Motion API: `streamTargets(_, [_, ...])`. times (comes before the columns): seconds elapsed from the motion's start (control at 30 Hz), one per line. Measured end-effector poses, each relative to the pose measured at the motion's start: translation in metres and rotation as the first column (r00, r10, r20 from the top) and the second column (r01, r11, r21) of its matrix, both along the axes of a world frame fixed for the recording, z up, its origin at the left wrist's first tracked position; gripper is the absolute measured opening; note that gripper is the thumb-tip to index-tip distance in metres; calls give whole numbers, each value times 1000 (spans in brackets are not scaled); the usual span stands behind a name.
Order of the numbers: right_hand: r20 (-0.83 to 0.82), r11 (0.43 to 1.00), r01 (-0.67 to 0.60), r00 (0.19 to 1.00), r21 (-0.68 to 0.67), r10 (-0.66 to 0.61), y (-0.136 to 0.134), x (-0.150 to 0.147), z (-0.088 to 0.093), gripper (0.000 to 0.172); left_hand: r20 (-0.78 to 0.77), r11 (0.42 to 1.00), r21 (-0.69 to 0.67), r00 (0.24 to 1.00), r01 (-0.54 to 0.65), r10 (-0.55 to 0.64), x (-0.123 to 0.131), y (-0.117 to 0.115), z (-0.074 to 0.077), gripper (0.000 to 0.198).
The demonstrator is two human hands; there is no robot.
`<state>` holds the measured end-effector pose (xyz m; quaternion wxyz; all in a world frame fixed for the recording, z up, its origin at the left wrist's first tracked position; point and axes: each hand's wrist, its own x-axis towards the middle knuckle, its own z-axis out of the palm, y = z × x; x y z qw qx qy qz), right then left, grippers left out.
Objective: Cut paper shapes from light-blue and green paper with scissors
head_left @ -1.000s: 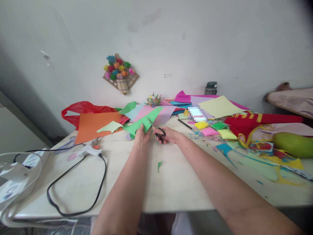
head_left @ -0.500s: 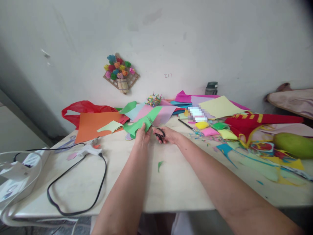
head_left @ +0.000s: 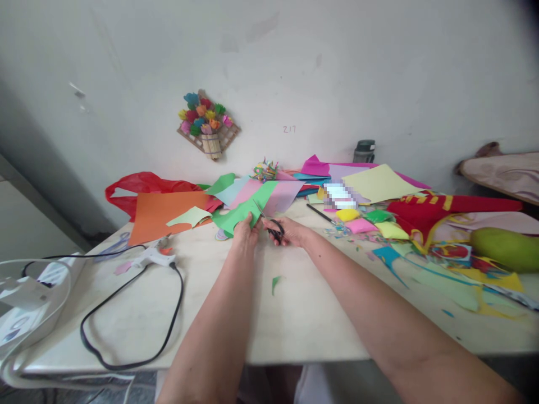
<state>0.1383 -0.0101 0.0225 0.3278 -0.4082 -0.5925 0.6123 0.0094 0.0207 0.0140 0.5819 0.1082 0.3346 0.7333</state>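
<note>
Near the middle of the table, my left hand (head_left: pixel 246 232) pinches the lower right part of a green paper (head_left: pixel 240 215). My right hand (head_left: pixel 283 232) is closed round the black handles of a pair of scissors (head_left: pixel 276 229). The scissor blades point up and left and lie against the green paper's right edge. Behind that paper are pink and lilac sheets (head_left: pixel 286 196). A small green scrap (head_left: pixel 275 284) lies on the table in front of my hands.
On the left are an orange sheet (head_left: pixel 158 214), a white glue gun (head_left: pixel 155 256) with a looping black cable and a power strip (head_left: pixel 46 300). A pen (head_left: pixel 319 213), paper scraps, a red cloth (head_left: pixel 425 216) and a green fruit (head_left: pixel 505 249) lie on the right.
</note>
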Motion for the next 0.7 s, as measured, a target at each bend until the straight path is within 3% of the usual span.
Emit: streamTargets(0.7, [2, 997, 27, 1000, 66, -28, 1, -2, -3, 46, -2, 999, 46, 1000, -2, 2, 1, -3, 2, 15])
